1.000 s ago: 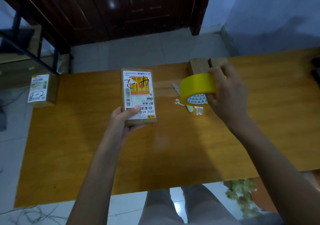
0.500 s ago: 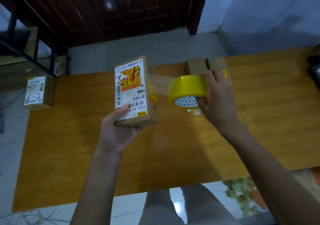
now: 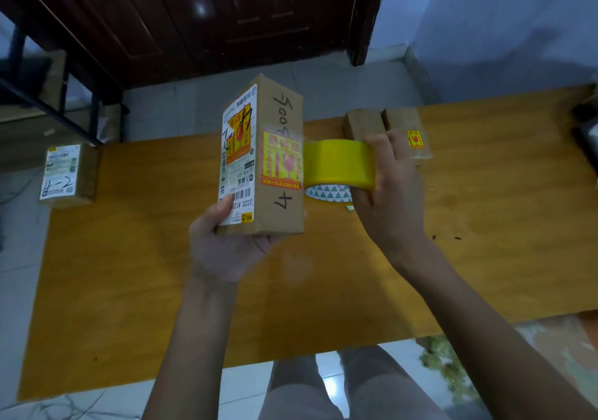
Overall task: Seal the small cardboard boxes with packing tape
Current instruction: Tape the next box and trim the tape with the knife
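Above a wooden table [image 3: 485, 258], the left hand [image 3: 223, 251] grips a box [image 3: 262, 160] upright; the right hand [image 3: 391, 199], fingers curled, holds a tape roll [image 3: 338, 164] against its right edge.

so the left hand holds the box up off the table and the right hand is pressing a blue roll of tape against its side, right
Not quite: the roll of tape is yellow, not blue, as the head view shows. The rest stands: the left hand holds the box up off the table, and the right hand holds the roll against its side.
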The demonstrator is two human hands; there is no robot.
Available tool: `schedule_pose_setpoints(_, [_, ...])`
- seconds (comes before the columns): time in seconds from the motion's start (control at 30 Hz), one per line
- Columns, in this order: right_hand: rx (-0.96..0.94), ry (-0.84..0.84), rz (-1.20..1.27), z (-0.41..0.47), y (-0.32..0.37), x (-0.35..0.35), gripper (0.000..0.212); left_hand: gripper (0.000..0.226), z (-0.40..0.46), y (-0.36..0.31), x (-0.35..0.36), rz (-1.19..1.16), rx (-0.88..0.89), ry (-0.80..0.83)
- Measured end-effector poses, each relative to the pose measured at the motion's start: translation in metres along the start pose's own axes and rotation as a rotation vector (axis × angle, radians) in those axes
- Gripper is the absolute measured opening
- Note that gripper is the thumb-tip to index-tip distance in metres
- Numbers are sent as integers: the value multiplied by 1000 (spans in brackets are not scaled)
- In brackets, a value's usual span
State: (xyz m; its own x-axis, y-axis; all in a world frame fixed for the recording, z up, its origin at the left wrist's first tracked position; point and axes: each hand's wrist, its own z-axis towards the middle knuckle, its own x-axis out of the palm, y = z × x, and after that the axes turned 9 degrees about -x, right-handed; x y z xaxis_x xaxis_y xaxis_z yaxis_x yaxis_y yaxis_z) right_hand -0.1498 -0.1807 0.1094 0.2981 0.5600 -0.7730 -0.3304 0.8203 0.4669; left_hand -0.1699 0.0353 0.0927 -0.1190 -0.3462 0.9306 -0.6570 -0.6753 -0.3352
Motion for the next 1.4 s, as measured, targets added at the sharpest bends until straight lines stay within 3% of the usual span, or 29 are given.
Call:
schedule_pose_setpoints(0.1, [-11, -26, -16, 2, 5, -3, 43, 67, 1, -2, -9, 55, -13, -74])
schedule_pose_setpoints(0.17, [-9, -41, -13, 3, 9, -4, 43, 62, 4, 0, -12, -37, -35, 12])
schedule_pose_setpoints(0.3, [8, -39, -56, 8, 13, -5, 44, 52, 12, 0, -15, -92, -61, -53])
schedule_pose_setpoints(0.43, [-4, -18, -132, 10, 10, -9, 40, 40, 15, 1, -19, 265, 39, -399])
schedule_pose_setpoints(0.53, [-11, -9, -197, 10, 9, -10, 42, 14, 21, 3, -28, 464, 130, -662])
schedule_pose_setpoints(0.63, [-17, 33, -280, 12, 13, -11, 45, 16, 20, 3, -23, 771, 266, -741])
schedule_pose_setpoints(0.7, [-22, 55, -328, 14, 16, -10, 46, 12, 18, 1, -19, 885, 269, -793])
schedule_pose_setpoints(0.77, [-31, 77, -396, 16, 19, -8, 47, 21, 16, -5, -18, 884, 162, -830])
schedule_pose_setpoints(0.83, [-46, 98, -464, 16, 22, -4, 50, 54, 19, -10, -17, 873, 9, -834])
schedule_pose_setpoints(0.93, [-51, 114, -460, 16, 28, 2, 59, 83, 26, 5, -14, 1162, -132, -901])
schedule_pose_setpoints(1.03, [-95, 137, -428, 16, 35, 12, 57, 71, 40, 32, -25, 1326, -53, -1190])
schedule_pose_setpoints(1.1, [-155, 164, -388, 13, 34, 20, 51, 52, 44, 41, -35, 1211, -61, -1232])
schedule_pose_setpoints(1.2, [-173, 167, -161, 5, 17, 25, 63, 42, 37, 41, -50, 946, -94, -1172])
schedule_pose_setpoints(1.27, [-62, 116, 19, -7, 4, 26, 68, 39, 32, 40, -53, 878, -67, -1144])
schedule_pose_setpoints(1.4, [224, 61, 364, -24, -1, 34, 45, 39, 31, 36, -48, 758, -21, -1119])
